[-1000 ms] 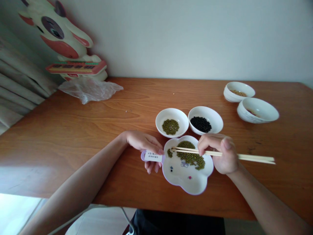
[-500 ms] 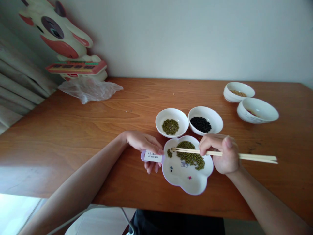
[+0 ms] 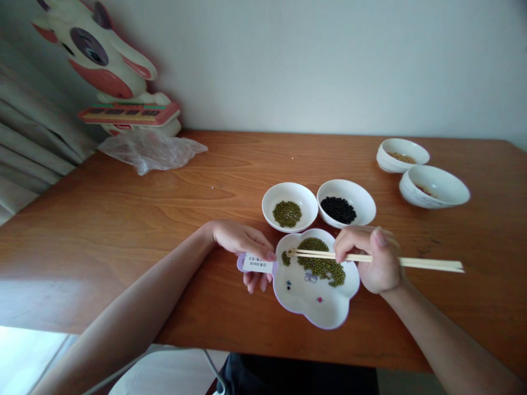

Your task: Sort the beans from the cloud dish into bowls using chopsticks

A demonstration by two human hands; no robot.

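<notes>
My left hand (image 3: 251,247) grips the labelled handle of a flower-shaped white plate (image 3: 304,307) with a purple rim. Green mung beans (image 3: 315,258) lie heaped across the plate's upper half, with a small cluster apart on the left. My right hand (image 3: 373,258) is closed round a pair of light wooden chopsticks (image 3: 428,264). Their tips are over the plate's left part, by the small cluster; whether they pinch a bean I cannot tell. Just behind the plate stand a white bowl (image 3: 269,211) of green beans and a white bowl (image 3: 366,203) of black beans.
Two more white bowls, one with yellowish grains (image 3: 387,161) and one with reddish bits (image 3: 448,192), stand at the back right. A crumpled plastic bag (image 3: 152,152) lies before a cow-shaped toy keyboard (image 3: 127,115) at the back left. A cable (image 3: 135,359) hangs past the table's front edge.
The chopsticks have shifted very slightly, their rear ends a little to the left. My left hand and the plate stay in place.
</notes>
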